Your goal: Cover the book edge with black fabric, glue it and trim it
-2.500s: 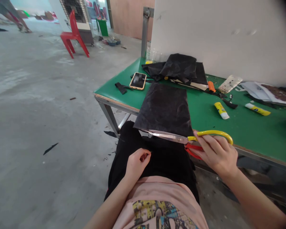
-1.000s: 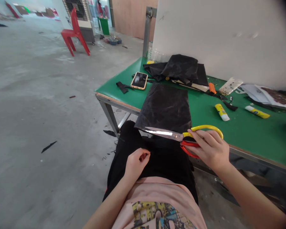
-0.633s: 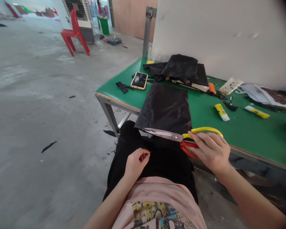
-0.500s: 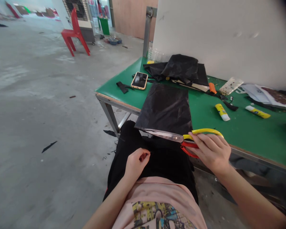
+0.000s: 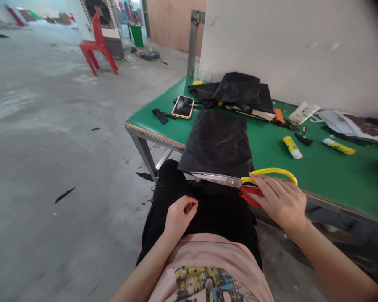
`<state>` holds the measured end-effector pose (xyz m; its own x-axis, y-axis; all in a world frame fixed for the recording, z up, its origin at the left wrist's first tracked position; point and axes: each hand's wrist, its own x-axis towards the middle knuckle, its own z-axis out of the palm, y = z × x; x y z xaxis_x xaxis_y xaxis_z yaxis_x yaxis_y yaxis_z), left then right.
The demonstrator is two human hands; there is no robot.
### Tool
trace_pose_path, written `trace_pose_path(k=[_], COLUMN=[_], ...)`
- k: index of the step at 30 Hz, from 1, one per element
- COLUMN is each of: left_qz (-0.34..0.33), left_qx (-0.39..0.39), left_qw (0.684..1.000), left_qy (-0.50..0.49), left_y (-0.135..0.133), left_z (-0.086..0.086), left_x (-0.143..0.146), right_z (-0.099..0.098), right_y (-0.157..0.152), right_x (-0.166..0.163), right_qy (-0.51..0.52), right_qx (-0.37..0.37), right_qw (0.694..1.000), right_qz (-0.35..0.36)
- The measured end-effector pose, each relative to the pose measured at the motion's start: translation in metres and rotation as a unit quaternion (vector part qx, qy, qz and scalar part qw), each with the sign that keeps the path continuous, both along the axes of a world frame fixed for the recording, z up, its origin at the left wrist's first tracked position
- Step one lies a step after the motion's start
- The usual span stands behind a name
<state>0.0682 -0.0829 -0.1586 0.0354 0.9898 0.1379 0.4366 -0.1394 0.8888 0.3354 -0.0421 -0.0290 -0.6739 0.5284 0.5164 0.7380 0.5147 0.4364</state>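
My right hand [image 5: 280, 203] grips a pair of scissors [image 5: 223, 180] by its yellow and red handles. The blades are closed and point left, along the near edge of a sheet of black fabric [image 5: 217, 142]. That fabric lies on the green table [image 5: 330, 180] and reaches past its front edge toward my lap. Above my black trousers, my left hand [image 5: 181, 214] is curled with thumb and fingertips pinched together. Whether anything thin is between those fingertips I cannot make out.
Behind the fabric lie a phone [image 5: 183, 107], a black strip [image 5: 160, 116] and a pile of folded black cloth [image 5: 239, 90]. Two glue sticks [image 5: 292, 147] rest to the right. A white panel [image 5: 286, 50] backs the table. A red chair [image 5: 97, 46] stands on the floor.
The view has shifted very slightly. The scissors and both hands stay in nearly the same place, and the black fabric has barely moved.
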Motion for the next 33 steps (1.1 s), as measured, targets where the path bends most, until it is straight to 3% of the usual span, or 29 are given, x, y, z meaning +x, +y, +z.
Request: trace_pose_path(k=[14,22,33], left_qz=[0.000,-0.002,0.001], left_qx=[0.003,-0.003,0.007], left_qw=[1.000,1.000,1.000], left_qy=[-0.001,-0.006,-0.013], left_y=[0.000,-0.001,0.000], left_z=[0.001,0.003,-0.001], left_x=[-0.001,-0.001,-0.003], right_z=[0.008,0.015,0.026], right_y=[0.002,0.001,0.009], right_x=[-0.003,0.001,-0.021], right_qy=[-0.012,-0.047,-0.095], right_qx=[-0.077,-0.060,-0.056], right_qw=[0.990,0.989,0.988], right_qz=[-0.115,-0.124,-0.110])
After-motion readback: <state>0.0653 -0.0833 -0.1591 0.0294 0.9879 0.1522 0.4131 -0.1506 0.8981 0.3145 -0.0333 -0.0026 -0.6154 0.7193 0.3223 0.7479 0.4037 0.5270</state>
